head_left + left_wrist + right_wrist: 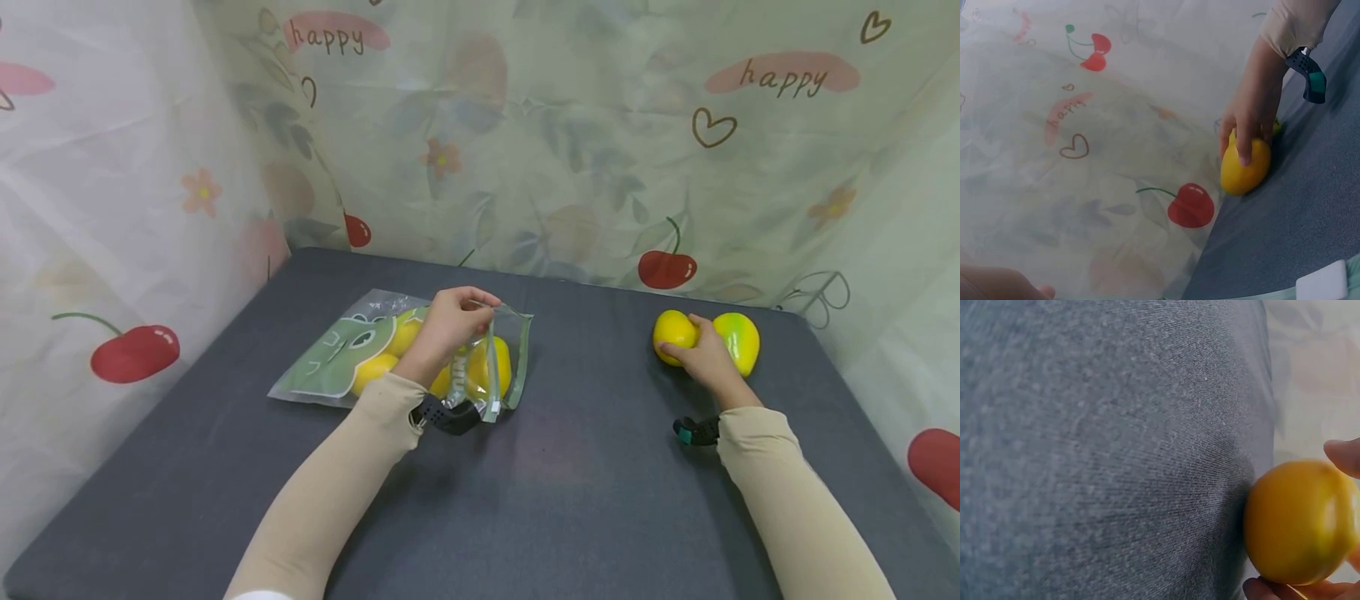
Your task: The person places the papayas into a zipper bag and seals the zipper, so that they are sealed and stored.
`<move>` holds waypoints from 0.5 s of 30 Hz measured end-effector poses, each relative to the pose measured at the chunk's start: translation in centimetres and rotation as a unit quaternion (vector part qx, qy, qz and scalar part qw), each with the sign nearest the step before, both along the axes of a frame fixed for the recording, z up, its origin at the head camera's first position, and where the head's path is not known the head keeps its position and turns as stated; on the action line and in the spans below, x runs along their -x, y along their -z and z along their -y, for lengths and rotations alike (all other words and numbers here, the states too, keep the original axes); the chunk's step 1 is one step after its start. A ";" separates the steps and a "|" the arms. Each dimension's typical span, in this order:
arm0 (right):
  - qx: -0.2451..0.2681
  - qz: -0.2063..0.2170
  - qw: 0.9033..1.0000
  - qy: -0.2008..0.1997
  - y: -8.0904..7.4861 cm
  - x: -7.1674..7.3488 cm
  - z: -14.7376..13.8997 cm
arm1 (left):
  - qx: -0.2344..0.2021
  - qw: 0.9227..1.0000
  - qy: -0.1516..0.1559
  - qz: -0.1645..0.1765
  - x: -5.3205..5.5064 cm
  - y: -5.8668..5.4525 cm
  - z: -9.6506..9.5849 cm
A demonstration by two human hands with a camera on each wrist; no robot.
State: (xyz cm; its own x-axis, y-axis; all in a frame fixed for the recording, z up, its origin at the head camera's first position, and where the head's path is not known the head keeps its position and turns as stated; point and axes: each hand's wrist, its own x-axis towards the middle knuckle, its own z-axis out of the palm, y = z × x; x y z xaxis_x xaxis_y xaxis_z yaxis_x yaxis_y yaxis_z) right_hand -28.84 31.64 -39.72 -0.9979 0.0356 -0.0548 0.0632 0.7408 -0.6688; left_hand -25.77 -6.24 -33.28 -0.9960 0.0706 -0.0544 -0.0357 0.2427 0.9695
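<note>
My left hand (pixel 452 327) pinches the upper edge of a clear zip bag (pixel 318 371) with a green cartoon face, near its open mouth. Several yellow fruits (pixel 373 372) lie inside the bag. Over at the right, my right hand (pixel 708 358) grips a yellow lemon (pixel 671 327) between thumb and fingers. The lemon (pixel 1294 528) is at or just above the cloth. Right beside that hand sits a yellow-green mango-like fruit (pixel 740 343), partly covered by the hand. In the left wrist view the bag's white zip slider (pixel 1322 284) shows close up.
A dark grey cloth covers the table (pixel 555 500). Printed curtains (pixel 517 158) with cherries and hearts stand along the back and both sides. The table's back edge runs just behind the lemon and the mango-like fruit.
</note>
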 end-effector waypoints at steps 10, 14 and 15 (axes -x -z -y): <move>-0.009 0.002 1.000 0.011 -0.1 0.3 0.2 | -0.005 1.000 0.000 0.004 -0.1 -0.1 0.1; 0.002 0.013 1.000 0.016 -0.2 0.0 0.3 | -0.003 1.000 0.000 0.009 -0.1 -0.1 0.1; 0.005 0.017 1.000 0.017 -0.3 -0.1 0.3 | -0.003 1.000 0.000 0.010 -0.1 -0.1 0.1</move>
